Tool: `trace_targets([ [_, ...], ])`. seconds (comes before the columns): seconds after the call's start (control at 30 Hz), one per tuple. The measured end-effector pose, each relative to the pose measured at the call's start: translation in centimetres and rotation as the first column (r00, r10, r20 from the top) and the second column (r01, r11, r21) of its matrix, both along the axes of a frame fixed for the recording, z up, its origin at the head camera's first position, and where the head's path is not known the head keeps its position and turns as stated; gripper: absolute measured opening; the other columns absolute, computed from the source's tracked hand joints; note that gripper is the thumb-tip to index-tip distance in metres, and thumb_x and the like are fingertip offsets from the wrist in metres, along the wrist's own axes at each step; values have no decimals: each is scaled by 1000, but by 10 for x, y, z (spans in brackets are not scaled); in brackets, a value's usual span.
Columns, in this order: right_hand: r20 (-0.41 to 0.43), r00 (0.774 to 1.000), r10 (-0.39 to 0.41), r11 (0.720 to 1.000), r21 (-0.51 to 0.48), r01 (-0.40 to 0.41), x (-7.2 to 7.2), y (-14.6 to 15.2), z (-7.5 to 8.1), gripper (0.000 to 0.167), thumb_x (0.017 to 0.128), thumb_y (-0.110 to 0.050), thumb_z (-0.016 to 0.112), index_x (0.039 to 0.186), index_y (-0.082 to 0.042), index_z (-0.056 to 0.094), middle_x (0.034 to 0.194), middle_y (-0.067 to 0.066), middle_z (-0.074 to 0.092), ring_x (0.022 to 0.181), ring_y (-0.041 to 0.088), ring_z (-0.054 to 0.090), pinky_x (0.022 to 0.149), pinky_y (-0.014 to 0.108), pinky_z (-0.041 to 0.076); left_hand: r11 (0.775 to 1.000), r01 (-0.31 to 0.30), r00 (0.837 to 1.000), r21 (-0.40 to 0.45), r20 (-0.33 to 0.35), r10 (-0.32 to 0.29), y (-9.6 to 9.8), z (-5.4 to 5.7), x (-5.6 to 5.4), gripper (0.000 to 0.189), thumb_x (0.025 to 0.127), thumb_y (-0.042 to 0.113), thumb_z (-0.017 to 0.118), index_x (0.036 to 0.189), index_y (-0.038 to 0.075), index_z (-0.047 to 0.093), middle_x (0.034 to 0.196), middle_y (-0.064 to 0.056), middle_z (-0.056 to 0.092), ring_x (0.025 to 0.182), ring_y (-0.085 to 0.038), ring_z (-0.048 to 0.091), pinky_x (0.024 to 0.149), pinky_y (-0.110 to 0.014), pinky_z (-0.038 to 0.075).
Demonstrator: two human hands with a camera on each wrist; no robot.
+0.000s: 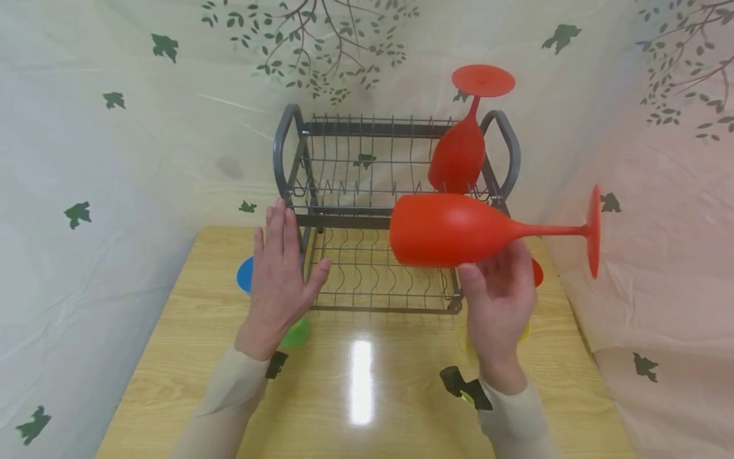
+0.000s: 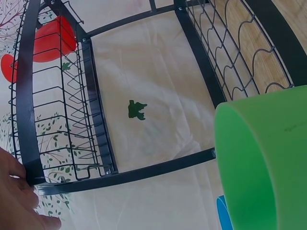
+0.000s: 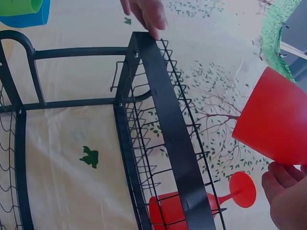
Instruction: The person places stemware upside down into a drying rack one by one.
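Observation:
My right hand (image 1: 500,306) holds a red wine glass (image 1: 453,229) by its bowl, thumb in front. The glass lies sideways above the front right of a dark two-tier dish rack (image 1: 344,220), its mouth to the left and its foot to the right. My left hand (image 1: 279,274) rests against the rack's upper front left corner, fingers straight. Another red wine glass (image 1: 459,156) leans upside down in the right end of the upper tier. The right wrist view shows the held glass's bowl (image 3: 278,120) apart from the rack.
Partly hidden blue (image 1: 244,275) and green (image 1: 296,333) pieces stand left of the rack. Yellow (image 1: 524,331) and red (image 1: 537,272) pieces show behind my right hand. The left wrist view shows a green cup-like bowl (image 2: 283,153) close up. A wooden table (image 1: 321,395) lies below.

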State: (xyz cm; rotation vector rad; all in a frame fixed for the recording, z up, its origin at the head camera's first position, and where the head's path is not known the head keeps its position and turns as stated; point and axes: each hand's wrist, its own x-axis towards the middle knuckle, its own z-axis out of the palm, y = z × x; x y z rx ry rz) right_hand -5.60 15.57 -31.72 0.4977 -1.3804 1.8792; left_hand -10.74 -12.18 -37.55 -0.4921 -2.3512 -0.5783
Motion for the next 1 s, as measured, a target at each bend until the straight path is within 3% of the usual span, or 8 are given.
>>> trace_targets([
  [0.27, -15, 1000, 4, 1000, 1, -4, -16, -1, 15, 70, 85, -22, 88, 140, 6, 55, 135, 25, 61, 124, 38, 60, 107, 39, 51, 1000, -1, 1000, -7, -10, 0, 0, -1, 0, 94, 104, 68, 22, 164, -3, 7, 170, -25, 11, 159, -37, 5, 125, -61, 8],
  [0.53, 9, 999, -51, 993, 106, 50, -26, -2, 26, 58, 93, -14, 78, 144, -1, 54, 141, 21, 58, 132, 41, 54, 110, 42, 48, 1000, 10, 998, -1, -60, -10, 0, -2, 0, 88, 105, 67, 21, 166, 6, 0, 171, -22, 10, 158, -37, 7, 125, -63, 9],
  [0.83, -13, 996, -88, 981, 175, 89, -31, -11, 55, 52, 94, -11, 72, 143, -1, 55, 141, 19, 59, 133, 39, 53, 112, 46, 46, 1000, 19, 997, 10, -78, -18, 0, -3, -3, 87, 105, 66, 23, 167, 8, 0, 170, -24, 13, 158, -38, 9, 124, -64, 11],
  [1.0, -28, 995, -92, 977, 189, 95, -36, -13, 64, 51, 93, -10, 71, 141, 0, 57, 139, 19, 62, 129, 39, 55, 110, 46, 48, 1000, 21, 996, 9, -87, -20, -1, -3, -3, 86, 105, 65, 24, 167, 10, -1, 169, -25, 16, 158, -39, 11, 124, -64, 11],
])
